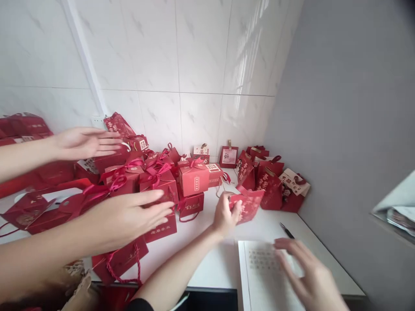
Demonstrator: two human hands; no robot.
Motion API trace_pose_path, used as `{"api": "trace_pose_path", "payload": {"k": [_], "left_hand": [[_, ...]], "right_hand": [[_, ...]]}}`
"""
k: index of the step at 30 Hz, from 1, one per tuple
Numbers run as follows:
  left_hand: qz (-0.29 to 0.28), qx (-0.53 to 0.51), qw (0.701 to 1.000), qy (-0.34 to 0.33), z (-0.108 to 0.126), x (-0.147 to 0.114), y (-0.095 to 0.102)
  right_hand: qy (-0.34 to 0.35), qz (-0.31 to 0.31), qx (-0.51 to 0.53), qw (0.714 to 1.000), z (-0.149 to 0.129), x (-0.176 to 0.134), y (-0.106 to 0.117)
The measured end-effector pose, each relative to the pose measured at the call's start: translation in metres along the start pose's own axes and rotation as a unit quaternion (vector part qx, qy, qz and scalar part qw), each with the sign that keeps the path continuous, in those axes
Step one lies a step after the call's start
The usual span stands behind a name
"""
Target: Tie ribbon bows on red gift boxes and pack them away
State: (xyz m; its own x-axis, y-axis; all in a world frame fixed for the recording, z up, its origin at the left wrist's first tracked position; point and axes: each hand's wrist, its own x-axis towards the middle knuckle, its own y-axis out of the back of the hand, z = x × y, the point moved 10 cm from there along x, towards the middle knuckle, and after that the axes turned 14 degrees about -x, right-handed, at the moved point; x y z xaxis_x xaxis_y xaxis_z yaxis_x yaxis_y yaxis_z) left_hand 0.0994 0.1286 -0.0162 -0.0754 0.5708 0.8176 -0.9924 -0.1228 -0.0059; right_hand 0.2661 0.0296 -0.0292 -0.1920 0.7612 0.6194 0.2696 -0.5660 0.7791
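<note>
My left hand (227,216) is closed around the near edge of a small red gift bag (251,205), which tilts above the white table (207,265). Patterned print shows on the bag's side. My right hand (306,270), slightly blurred, hovers over an open notebook (259,276) with rows of writing. Its fingers are apart and curved, with nothing visible in them. Beyond its fingertips lies a black pen (287,230).
A co-worker's two open hands, one upper (86,142) and one lower (139,216), reach in from the left over many red gift boxes (194,178). Upright red gift bags (270,185) stand at the back right. A grey wall (353,129) borders the table on the right.
</note>
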Motion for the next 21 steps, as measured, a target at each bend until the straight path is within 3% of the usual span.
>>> {"api": "trace_pose_path", "payload": {"k": [4,8,11,14,18,21], "left_hand": [[0.027,-0.024,0.999,0.012,0.000,0.014,0.007],[0.081,0.000,0.996,-0.036,0.039,0.012,0.031],[0.110,-0.013,0.994,0.004,0.074,-0.010,0.055],[0.123,-0.026,0.990,0.058,0.105,-0.045,0.067],[0.126,-0.053,0.979,0.154,0.114,-0.085,0.062],[0.155,-0.083,0.963,0.206,0.108,-0.109,0.063]], "right_hand": [[0.033,-0.101,-0.087,0.991,-0.022,-0.033,-0.065],[0.012,-0.183,-0.095,0.978,-0.020,-0.022,-0.087],[0.011,-0.232,-0.074,0.970,-0.018,-0.012,-0.093],[0.041,-0.290,-0.041,0.955,-0.019,-0.007,-0.110],[0.071,-0.313,-0.030,0.947,-0.012,0.022,-0.138],[0.073,-0.297,-0.017,0.952,-0.009,0.061,-0.142]]}}
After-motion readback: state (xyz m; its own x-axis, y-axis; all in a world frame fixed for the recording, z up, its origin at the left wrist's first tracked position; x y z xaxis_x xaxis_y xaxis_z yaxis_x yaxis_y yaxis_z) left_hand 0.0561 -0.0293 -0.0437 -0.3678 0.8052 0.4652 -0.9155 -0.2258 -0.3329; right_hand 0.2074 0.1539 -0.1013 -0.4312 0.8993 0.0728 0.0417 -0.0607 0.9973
